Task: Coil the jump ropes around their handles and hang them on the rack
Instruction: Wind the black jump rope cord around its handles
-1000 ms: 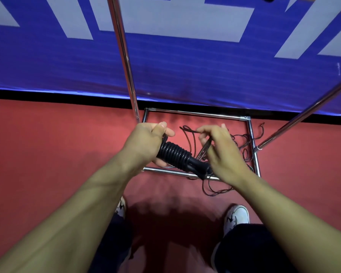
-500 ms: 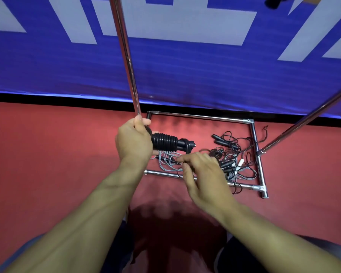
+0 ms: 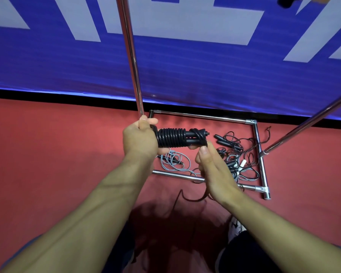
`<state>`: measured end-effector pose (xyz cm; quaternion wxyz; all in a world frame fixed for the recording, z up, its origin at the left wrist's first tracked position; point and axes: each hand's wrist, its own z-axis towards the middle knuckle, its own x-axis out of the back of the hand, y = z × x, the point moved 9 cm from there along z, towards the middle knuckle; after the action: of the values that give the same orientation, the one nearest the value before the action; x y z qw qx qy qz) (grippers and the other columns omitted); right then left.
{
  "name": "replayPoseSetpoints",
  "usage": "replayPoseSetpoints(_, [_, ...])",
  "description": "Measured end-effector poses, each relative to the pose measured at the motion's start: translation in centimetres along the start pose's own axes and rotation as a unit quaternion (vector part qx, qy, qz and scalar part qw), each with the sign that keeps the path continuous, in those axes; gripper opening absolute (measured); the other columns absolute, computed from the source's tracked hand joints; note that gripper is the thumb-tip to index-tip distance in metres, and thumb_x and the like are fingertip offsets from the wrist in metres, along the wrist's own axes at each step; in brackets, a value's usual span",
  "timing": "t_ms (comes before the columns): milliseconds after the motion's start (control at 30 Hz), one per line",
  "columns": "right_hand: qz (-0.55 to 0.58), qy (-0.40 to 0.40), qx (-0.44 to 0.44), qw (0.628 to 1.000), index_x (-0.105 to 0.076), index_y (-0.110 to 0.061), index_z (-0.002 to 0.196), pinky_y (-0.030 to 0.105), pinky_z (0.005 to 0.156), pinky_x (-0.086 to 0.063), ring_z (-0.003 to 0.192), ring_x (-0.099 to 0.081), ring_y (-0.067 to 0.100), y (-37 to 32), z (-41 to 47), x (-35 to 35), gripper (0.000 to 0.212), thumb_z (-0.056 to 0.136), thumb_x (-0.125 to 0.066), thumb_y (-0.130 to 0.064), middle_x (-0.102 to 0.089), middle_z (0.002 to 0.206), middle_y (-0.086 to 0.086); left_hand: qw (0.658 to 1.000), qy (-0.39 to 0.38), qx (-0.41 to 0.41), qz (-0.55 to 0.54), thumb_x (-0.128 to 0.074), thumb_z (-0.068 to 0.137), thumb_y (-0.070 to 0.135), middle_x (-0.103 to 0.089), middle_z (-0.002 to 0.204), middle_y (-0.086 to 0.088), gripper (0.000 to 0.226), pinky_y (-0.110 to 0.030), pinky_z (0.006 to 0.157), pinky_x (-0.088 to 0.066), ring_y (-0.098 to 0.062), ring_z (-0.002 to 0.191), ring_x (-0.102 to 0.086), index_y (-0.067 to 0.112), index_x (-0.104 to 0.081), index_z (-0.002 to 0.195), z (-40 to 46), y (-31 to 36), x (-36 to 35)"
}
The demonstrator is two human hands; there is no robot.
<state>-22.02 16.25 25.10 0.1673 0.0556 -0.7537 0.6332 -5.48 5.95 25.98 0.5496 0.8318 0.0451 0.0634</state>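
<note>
Two bare forearms reach forward from the bottom of the view over a red floor [image 3: 47, 154], with a blue banner with pale shapes [image 3: 205, 71] running along the far wall. A chrome tube rack [image 3: 203, 116] stands ahead: its rectangular base frame lies on the floor, one upright pole rises at the frame's left rear corner, and a second pole slants up to the right.

Inside the base frame lies a loose tangle of black and grey jump ropes [image 3: 234, 154], with several black handles and one small white piece among the cords.

The left hand [image 3: 141, 139] is wrapped around one end of a coiled black jump rope bundle [image 3: 177, 137], held level above the frame, its cord wound in tight turns around the paired handles. The right hand [image 3: 215, 170] sits just under the bundle's right end, thumb up near the last crossed turns and fingertips touching the underside; whether it pinches the cord's tail cannot be told. A thin dark strand [image 3: 193, 199] trails down below the right wrist.
</note>
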Motion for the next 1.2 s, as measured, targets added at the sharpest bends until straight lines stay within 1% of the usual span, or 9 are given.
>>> replayPoseSetpoints(133, [-0.067,0.013,0.008,0.998,-0.059,-0.039,0.115,0.029,0.085,-0.043,0.091,-0.059,0.009,-0.6,0.4,1.0,0.038,0.100,-0.027,-0.053,-0.067,0.099,-0.005,1.000,-0.001,0.012,-0.007,-0.038,0.108,0.032,-0.057,0.089,-0.011,0.037,-0.028,0.037,-0.052,-0.016,0.040,-0.061,0.018,-0.062,0.084,-0.2,-0.1,0.2])
replayPoseSetpoints(267, [-0.108,-0.019,0.041,0.993,-0.069,-0.030,0.100,0.009,0.075,-0.039,0.081,-0.057,-0.009,-0.7,0.8,0.5,0.029,0.105,-0.041,-0.027,-0.055,0.088,-0.020,1.000,-0.007,0.019,-0.001,-0.038,0.108,0.031,-0.057,0.090,-0.012,0.037,-0.023,0.034,-0.048,-0.020,0.044,-0.061,0.017,-0.062,0.084,-0.7,-0.2,-0.2])
replayPoseSetpoints(433, [-0.117,0.015,0.057,0.991,-0.063,-0.020,0.080,0.010,0.070,-0.039,0.074,-0.060,-0.003,-1.1,1.1,1.4,0.032,0.104,-0.043,-0.023,-0.061,0.083,-0.008,0.997,-0.021,0.063,-0.032,-0.039,0.108,0.031,-0.059,0.094,-0.015,0.036,-0.021,0.034,-0.046,-0.024,0.058,-0.061,0.015,-0.061,0.084,-1.2,-1.1,-1.0])
replayPoseSetpoints(700, [0.035,-0.014,0.035,0.999,-0.058,-0.057,0.088,0.019,0.064,-0.029,0.059,-0.045,-0.005,-1.7,0.6,1.4,0.031,0.089,-0.029,-0.069,-0.048,0.063,-0.026,0.997,-0.036,0.060,-0.027,-0.039,0.108,0.032,-0.061,0.096,-0.016,0.036,-0.020,0.034,-0.046,-0.019,0.050,-0.061,0.016,-0.062,0.085,-1.4,-0.8,-1.4])
replayPoseSetpoints(767, [0.046,-0.020,0.033,0.998,-0.052,-0.064,0.116,0.022,0.066,-0.030,0.058,-0.041,-0.002,-1.6,0.8,1.4,0.038,0.088,-0.027,-0.073,-0.043,0.065,-0.021,0.997,-0.042,0.058,-0.020,-0.039,0.108,0.033,-0.062,0.092,-0.014,0.037,-0.021,0.034,-0.047,-0.017,0.045,-0.062,0.015,-0.063,0.085,-1.4,-0.7,-1.5])
replayPoseSetpoints(1033, [0.085,-0.037,0.018,0.996,-0.047,-0.032,0.145,0.035,0.065,-0.036,0.064,-0.032,0.014,-0.9,1.2,-0.4,0.068,0.091,-0.028,-0.070,-0.032,0.064,-0.005,0.997,-0.050,0.060,-0.007,-0.037,0.108,0.035,-0.063,0.098,-0.017,0.039,-0.023,0.036,-0.049,-0.013,0.038,-0.061,0.016,-0.064,0.087,-2.1,-1.1,-1.7])
replayPoseSetpoints(1100, [0.046,-0.028,0.015,0.998,-0.072,-0.023,0.107,0.040,0.062,-0.038,0.061,-0.030,0.014,-1.0,1.2,-0.5,0.076,0.087,-0.024,-0.078,-0.030,0.059,-0.010,0.998,-0.044,0.037,0.003,-0.037,0.108,0.035,-0.063,0.100,-0.018,0.039,-0.024,0.037,-0.051,-0.014,0.038,-0.062,0.017,-0.064,0.085,-2.1,-0.4,-1.5])
replayPoseSetpoints(1133, [0.020,-0.026,0.013,0.999,-0.064,-0.022,0.072,0.042,0.062,-0.039,0.059,-0.030,0.013,-1.0,1.2,-0.5,0.074,0.085,-0.020,-0.081,-0.030,0.056,-0.011,0.999,-0.043,0.026,0.008,-0.038,0.108,0.034,-0.062,0.100,-0.018,0.039,-0.025,0.037,-0.051,-0.014,0.038,-0.062,0.018,-0.064,0.084,-2.2,-0.1,-1.4])
replayPoseSetpoints(1200, [-0.040,-0.023,0.007,0.999,-0.034,-0.020,0.057,0.034,0.060,-0.031,0.056,-0.028,0.010,-0.8,1.2,-0.4,0.069,0.084,-0.012,-0.079,-0.030,0.054,-0.010,0.999,-0.048,0.013,0.014,-0.038,0.108,0.033,-0.060,0.098,-0.016,0.038,-0.025,0.036,-0.051,-0.014,0.037,-0.061,0.019,-0.064,0.083,-2.2,0.4,-1.3])
